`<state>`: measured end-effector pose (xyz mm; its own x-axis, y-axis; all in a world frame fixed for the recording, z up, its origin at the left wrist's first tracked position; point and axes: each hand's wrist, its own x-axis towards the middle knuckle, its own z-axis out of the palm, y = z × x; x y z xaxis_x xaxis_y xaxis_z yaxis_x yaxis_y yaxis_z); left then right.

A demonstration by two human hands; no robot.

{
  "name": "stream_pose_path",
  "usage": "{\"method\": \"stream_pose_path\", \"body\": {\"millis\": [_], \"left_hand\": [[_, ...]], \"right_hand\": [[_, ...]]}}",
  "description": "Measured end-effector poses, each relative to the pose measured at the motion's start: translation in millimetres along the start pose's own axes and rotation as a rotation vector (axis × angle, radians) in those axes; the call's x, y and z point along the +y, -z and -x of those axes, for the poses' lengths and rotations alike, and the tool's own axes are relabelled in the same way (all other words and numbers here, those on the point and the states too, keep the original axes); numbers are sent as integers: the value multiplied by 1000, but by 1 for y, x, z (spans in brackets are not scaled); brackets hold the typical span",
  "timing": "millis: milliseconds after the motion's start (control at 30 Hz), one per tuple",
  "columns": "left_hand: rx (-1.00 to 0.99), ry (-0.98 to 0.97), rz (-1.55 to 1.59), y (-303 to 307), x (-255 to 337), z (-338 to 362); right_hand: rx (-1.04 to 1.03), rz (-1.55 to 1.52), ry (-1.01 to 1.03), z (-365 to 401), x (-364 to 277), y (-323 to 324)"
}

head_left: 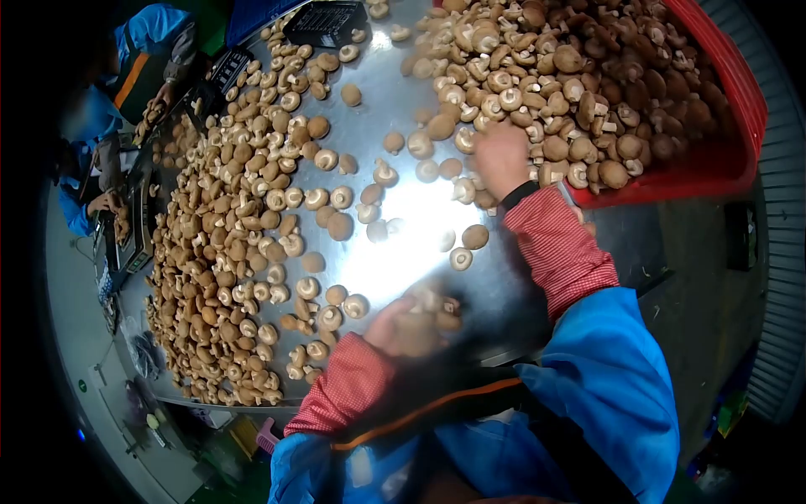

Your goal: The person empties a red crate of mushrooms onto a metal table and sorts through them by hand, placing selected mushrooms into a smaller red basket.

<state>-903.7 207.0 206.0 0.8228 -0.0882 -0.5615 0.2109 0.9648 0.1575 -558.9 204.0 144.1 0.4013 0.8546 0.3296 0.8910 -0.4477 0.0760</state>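
Observation:
My left hand [390, 329], smeared by motion, is closed around several brown-capped mushrooms [426, 326] low over the metal table's near side. At the front of a large mushroom heap [537, 76], my right hand [501, 158] reaches in beside the red crate [646, 191]. Its back faces me, and its fingertips are hidden among the mushrooms. The heap spills from the tilted crate onto the table. Two loose mushrooms, one cap-up [475, 237] and one stem-up [460, 259], lie between my hands.
A wide pile of mushrooms [222, 218] covers the table's left side. Across the shiny metal table [382, 101], single mushrooms are scattered. A black crate [326, 23] stands at the far edge. Two people in blue [151, 29] work on the far left, near a scale [134, 235].

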Motion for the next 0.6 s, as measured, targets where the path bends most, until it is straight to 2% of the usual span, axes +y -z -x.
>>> {"method": "stream_pose_path", "body": {"millis": [67,200,300,467,567,600], "left_hand": [[24,25,2,-1,-1,0],[89,30,-67,-13,-1,3],[60,23,-77,-7,-5,-1],[41,14,-124,-12,-12,-3],[50,15,-111,-8,-15,-5],[62,10,-106,-9,-15,-4]], "right_hand": [[154,-16,68,13,-24,-3],[-2,-199,-136,10,-25,25],[3,-28,-112,11,-4,19],[-227,-41,-114,-1,-13,11],[-80,-113,-144,13,-26,31],[-138,-30,-151,16,-28,35]]}}
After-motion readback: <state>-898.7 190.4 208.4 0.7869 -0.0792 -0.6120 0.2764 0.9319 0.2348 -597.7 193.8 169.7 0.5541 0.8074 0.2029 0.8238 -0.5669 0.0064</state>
